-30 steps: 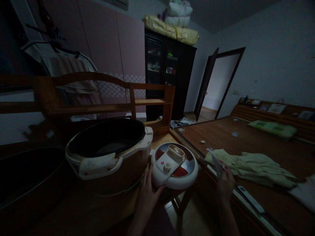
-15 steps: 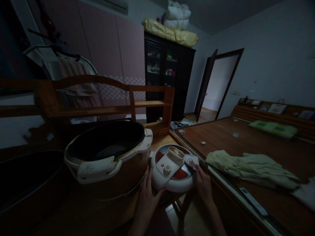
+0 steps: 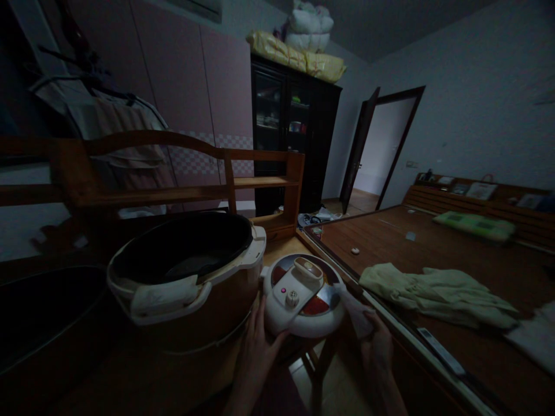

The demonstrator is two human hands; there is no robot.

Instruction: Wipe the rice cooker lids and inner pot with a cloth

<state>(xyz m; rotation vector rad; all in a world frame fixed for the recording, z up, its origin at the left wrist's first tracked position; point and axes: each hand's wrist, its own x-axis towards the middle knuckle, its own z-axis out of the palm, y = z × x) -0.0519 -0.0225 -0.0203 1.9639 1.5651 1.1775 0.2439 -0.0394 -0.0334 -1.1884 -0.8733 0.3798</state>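
Left hand [image 3: 260,344] spread against a cooker lid [image 3: 284,315], right hand [image 3: 378,341] pinching a white tissue [image 3: 359,316]

The left hand's fingers lie along the lid's left rim, thumb apart at the near edge. The right hand is closed on the tissue, whose tip appears to meet the lid's right side. The lid sits handle up, just right of the uncovered pressure cooker [image 3: 208,315]; what supports it is hard to make out.

Floor shows below the lid's near edge, so a hard pull toward the person might tip it off. The thin tissue could snag on the valve knob [image 3: 292,297] or tear if dragged.

Counted: two hands, one lid, one tissue, one pressure cooker, one dark round vessel [image 3: 52,277] at far left, and, on the bed [image 3: 390,234], one crumpled pale green garment [image 3: 433,297].
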